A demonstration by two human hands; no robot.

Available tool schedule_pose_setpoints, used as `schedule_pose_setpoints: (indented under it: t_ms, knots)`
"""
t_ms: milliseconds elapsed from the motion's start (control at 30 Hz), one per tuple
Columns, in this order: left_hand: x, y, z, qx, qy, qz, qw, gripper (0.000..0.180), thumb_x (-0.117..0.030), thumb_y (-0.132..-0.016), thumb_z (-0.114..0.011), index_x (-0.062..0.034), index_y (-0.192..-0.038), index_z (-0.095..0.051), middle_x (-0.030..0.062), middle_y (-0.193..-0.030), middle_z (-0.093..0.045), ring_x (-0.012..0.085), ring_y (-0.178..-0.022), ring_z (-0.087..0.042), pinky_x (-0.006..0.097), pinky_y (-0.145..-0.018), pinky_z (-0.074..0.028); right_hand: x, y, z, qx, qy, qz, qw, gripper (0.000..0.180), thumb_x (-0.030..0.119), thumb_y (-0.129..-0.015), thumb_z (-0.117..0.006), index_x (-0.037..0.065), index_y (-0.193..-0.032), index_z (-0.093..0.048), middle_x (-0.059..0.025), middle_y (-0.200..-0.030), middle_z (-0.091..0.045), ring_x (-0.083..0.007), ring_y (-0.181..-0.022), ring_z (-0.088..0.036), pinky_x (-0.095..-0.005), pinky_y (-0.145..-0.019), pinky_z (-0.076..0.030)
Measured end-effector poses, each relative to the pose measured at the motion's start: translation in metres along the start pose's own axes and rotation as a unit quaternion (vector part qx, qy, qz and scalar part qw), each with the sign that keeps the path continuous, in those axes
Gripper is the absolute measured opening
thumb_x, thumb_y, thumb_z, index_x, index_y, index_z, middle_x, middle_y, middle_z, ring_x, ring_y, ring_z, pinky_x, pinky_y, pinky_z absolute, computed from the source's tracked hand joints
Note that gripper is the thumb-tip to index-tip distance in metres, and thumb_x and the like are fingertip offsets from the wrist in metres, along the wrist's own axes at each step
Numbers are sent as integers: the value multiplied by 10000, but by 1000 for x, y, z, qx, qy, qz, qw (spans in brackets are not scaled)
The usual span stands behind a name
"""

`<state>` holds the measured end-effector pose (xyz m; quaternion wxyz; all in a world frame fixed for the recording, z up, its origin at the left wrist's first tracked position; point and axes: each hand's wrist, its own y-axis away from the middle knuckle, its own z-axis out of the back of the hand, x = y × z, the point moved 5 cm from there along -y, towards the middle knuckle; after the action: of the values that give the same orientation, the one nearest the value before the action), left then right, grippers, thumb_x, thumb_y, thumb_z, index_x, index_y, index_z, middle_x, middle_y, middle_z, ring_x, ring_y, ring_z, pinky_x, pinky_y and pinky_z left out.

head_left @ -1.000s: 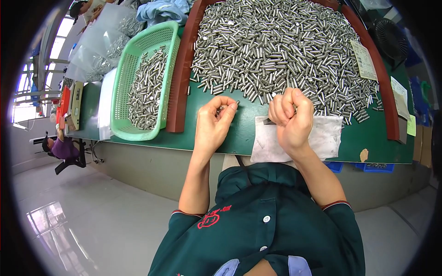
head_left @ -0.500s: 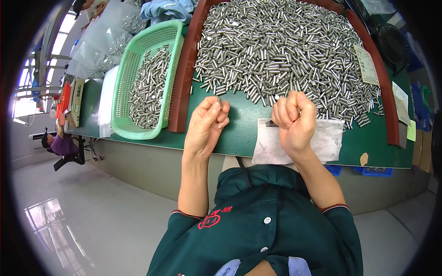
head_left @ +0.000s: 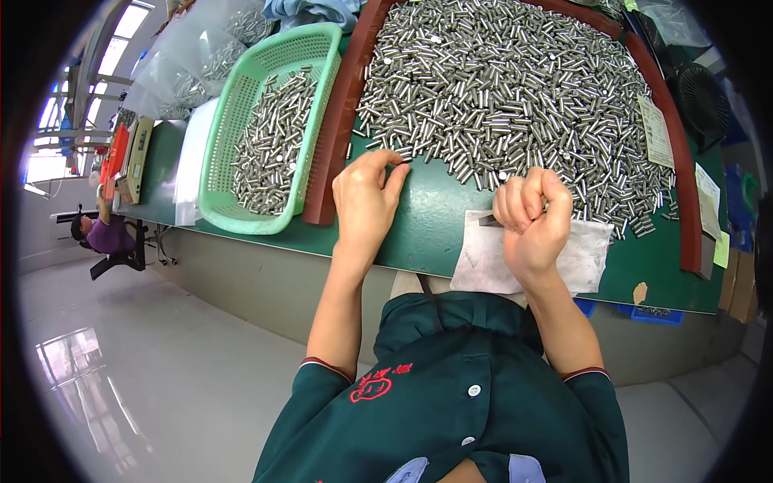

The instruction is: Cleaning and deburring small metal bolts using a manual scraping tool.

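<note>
At the near edge of a large heap of short silver metal pins (head_left: 499,97), my left hand (head_left: 366,197) reaches with its back up. Its thumb and forefinger tips come close together at a metal pin (head_left: 407,158); the other fingers are curled and partly hidden. My right hand (head_left: 535,217) is closed, palm side up, over a stained white cloth (head_left: 475,262). A narrow, flat, dark metal piece (head_left: 488,220) sticks out from the left side of this fist; the rest of it is hidden in the fingers.
A green plastic basket (head_left: 211,181) holding more pins stands left of the heap. Dark red rails (head_left: 342,113) border the heap on the green table (head_left: 423,213). Bagged parts lie far left, a black fan (head_left: 702,97) at the right. Another person (head_left: 109,233) sits far left.
My left hand has moved forward to the heap's edge and turned back up; before, it held a pin upright between thumb and forefinger. My right hand stays closed by the cloth. The view shifted slightly.
</note>
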<state>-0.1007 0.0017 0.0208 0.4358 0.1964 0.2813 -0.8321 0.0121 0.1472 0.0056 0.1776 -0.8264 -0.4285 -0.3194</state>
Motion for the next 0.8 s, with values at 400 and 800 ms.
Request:
schedule_pose_setpoints:
  t_ms: [400,800]
  knots:
    - [5,7,-13,112,288,65,949,139,-111,-808,-569,16,-764,-535,32,-694,-557,54,-514,-402,218,-448,-323,0,-1,2,-7,2,-2,1000,353,208,-853,-314,96,-521,-271,4,-414,-261,-73,-385,-180,-234,-377,-162]
    - [8,22,-30,211,588,225,748,112,-104,-856,-501,-11,-907,-535,59,-744,-539,31,-493,-321,163,-435,-272,1,1,0,-1,2,-3,1000,347,207,-850,-318,99,-523,-270,5,-412,-257,-72,-385,-177,-231,-374,-159]
